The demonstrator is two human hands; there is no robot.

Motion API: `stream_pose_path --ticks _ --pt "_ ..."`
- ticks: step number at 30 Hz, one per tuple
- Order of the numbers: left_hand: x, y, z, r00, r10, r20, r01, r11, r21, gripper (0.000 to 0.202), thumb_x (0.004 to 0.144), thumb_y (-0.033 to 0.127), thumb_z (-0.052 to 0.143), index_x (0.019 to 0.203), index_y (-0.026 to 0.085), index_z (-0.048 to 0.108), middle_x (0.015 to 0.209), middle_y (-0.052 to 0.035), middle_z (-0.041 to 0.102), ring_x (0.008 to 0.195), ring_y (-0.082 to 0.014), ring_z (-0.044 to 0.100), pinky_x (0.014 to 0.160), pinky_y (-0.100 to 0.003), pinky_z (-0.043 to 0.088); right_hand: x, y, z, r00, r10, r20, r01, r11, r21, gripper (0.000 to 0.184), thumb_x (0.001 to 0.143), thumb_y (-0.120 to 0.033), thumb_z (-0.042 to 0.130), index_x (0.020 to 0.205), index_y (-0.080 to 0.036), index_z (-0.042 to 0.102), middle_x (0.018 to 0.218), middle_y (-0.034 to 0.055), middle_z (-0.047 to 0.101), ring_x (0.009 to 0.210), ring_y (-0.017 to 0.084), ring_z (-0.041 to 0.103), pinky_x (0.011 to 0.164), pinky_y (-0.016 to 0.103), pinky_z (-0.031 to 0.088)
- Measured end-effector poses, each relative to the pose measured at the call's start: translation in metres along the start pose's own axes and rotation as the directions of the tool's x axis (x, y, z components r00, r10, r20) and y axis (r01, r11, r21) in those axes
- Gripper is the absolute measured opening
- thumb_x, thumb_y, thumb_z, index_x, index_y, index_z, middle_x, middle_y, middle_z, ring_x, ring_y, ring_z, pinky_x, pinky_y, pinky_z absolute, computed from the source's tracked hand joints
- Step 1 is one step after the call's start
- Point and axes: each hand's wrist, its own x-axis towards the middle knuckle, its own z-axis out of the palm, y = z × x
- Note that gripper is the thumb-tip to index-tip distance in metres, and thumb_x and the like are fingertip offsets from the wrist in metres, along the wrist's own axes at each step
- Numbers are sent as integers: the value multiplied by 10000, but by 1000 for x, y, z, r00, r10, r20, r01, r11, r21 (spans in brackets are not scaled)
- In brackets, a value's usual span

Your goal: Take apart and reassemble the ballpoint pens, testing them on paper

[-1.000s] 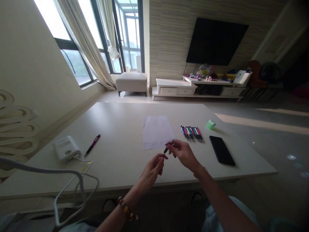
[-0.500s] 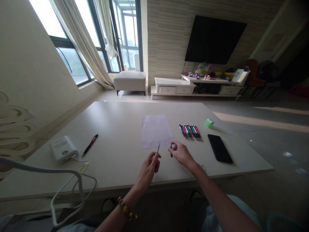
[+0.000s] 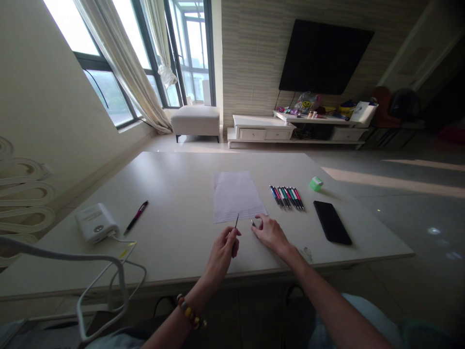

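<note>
My left hand point(image 3: 223, 248) pinches a thin pen refill point(image 3: 236, 221) that points up and away, just below the near edge of a white sheet of paper point(image 3: 234, 194). My right hand point(image 3: 269, 232) rests low on the white table point(image 3: 174, 194) beside it, fingers curled over a short dark pen piece point(image 3: 253, 223) lying at its fingertips. A row of several coloured pens point(image 3: 286, 197) lies to the right of the paper.
A black phone point(image 3: 332, 222) and a green eraser-like block point(image 3: 316, 183) lie at the right. At the left are a purple pen point(image 3: 136, 217), a white box point(image 3: 95, 223) with a cable, and a white tube frame point(image 3: 83, 271). Beyond: a stool and TV stand.
The pen has come apart: one second ago both hands held it together. My left hand now holds the refill alone, and my right hand has dropped to the table with the dark piece.
</note>
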Motion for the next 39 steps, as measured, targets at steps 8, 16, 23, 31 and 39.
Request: stream_pose_path --ticks 8,16,23,31,39 --pt "-1 1 1 1000 -6 7 6 1000 4 395 812 571 437 808 180 495 522 64 418 462 -83 382 456 -205 288 -1 -11 -9 997 -33 -75 60 917 395 320 829 -430 534 929 -156 666 718 52 655 612 154 589 604 263 448" --pt "-1 -6 5 998 -1 61 1 1000 -11 388 826 563 416 786 183 487 501 69 400 449 -82 373 457 -208 286 -13 -42 -10 979 -198 40 86 590 803 368 701 -499 660 801 -145 661 595 -3 572 485 98 483 461 229 396" --pt "-4 -6 2 999 -46 10 46 999 19 388 798 571 438 789 186 490 487 75 392 432 -80 353 444 -201 265 10 -23 -16 998 51 22 -52 708 705 283 716 -423 610 743 -144 652 555 -6 562 463 98 469 445 223 357" --pt "-4 -5 -2 995 -94 -44 93 996 -16 368 771 555 469 776 188 492 482 76 403 421 -80 369 433 -199 271 20 -3 -5 985 64 158 -94 977 191 189 648 -292 591 550 -141 647 563 44 637 575 151 569 527 226 369" --pt "-3 -12 0 995 -98 0 98 994 -42 358 796 540 458 802 183 492 490 75 419 421 -71 373 433 -190 274 4 -22 -21 969 -113 220 -48 785 617 357 754 -462 556 759 -125 675 586 14 585 453 91 445 443 216 338"
